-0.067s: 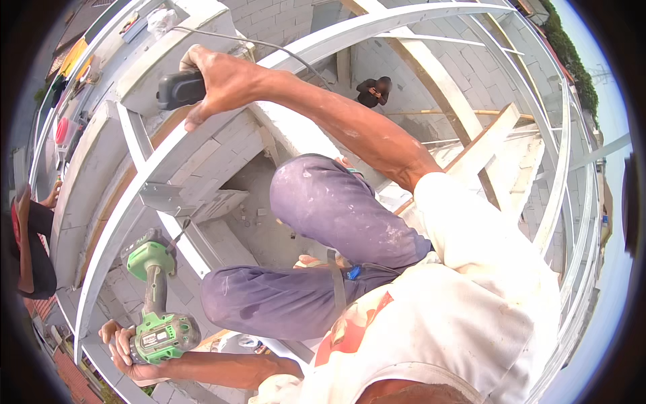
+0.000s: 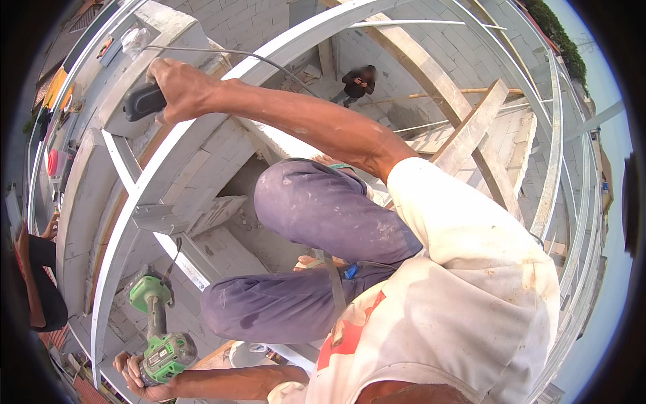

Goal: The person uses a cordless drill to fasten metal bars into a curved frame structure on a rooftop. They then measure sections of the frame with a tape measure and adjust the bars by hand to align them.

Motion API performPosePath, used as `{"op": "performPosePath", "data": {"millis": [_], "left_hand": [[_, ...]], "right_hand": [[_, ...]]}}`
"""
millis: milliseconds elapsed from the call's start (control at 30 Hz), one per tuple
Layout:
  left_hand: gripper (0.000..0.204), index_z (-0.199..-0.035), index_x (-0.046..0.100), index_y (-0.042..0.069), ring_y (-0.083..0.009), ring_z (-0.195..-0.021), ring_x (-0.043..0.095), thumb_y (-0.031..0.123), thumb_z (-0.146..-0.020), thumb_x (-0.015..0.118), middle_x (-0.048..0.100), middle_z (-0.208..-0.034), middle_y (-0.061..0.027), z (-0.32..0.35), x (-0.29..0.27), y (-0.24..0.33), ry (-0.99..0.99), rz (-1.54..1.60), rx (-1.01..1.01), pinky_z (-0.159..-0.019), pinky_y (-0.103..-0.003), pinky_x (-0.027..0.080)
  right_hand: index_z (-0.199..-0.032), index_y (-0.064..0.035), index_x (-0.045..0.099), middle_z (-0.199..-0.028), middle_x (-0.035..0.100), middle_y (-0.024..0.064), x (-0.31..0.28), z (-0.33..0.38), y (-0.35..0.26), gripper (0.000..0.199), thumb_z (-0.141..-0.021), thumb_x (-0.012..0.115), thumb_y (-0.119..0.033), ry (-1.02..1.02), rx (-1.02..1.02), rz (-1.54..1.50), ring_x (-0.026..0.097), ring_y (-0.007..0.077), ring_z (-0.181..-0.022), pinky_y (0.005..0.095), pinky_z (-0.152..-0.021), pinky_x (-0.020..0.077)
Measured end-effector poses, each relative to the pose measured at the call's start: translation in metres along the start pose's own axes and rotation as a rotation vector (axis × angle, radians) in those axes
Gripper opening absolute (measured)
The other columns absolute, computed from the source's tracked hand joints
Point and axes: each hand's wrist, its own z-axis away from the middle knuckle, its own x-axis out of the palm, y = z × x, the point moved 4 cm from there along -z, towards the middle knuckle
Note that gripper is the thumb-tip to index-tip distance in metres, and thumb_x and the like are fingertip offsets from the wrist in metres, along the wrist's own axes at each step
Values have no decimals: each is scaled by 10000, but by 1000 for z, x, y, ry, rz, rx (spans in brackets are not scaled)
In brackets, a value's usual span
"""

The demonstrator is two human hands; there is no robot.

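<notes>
Gripping a black block (image 2: 142, 103), the right hand (image 2: 176, 93) has shifted leftward in view; the left hand (image 2: 138, 378) clasps a drill (image 2: 157, 320) near a white container (image 2: 237, 355).

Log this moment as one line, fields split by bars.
left hand: holding green power drill by its front end | right hand: holding black block-shaped object | around: curved metal beams, block walls

At the frame's lower left the left hand (image 2: 133, 369) holds a drill (image 2: 159, 322). At upper left the right hand (image 2: 182, 91) holds a block-shaped object (image 2: 143, 102). Bent legs (image 2: 330, 195) lie between the arms. A bracket (image 2: 153, 217) adjoins the curved beam (image 2: 113, 262), above the drill. Crossed timbers (image 2: 464, 138) lie upper right.
</notes>
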Motion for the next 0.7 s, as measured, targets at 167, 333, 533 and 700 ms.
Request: {"op": "performPosePath", "data": {"millis": [167,333,533,700], "left_hand": [[313,-1099,481,-16,-122,-658,526,-88,-827,616,519,-960,-86,3,-63,22,197,-372,93,-664,-296,472],[203,-1008,551,15,-151,-681,555,-3,-828,644,533,-853,-42,-7,-134,48,398,-669,141,-677,-327,479],[117,-841,551,112,-187,-719,568,105,-853,667,484,-688,24,-17,-172,3,634,-680,109,-698,-372,483],[126,-879,544,96,-141,-658,514,86,-967,633,495,-726,12,-13,-156,-69,748,-773,279,-668,-330,512]], "right_hand": [[-1202,52,529,-1153,612,271,26,20,56,563,-744,787,-150,81,58,122,640,439,-1109,494,-974,556],[-1213,47,521,-1150,611,260,23,37,70,533,-770,751,-138,7,168,66,650,435,-1128,495,-989,556],[-1274,40,462,-1179,592,279,18,31,79,663,-791,799,-263,104,138,38,669,471,-1064,503,-981,559],[-1279,-7,450,-1160,599,238,9,27,107,609,-835,778,-264,-44,182,96,701,426,-1012,483,-933,563]]}}
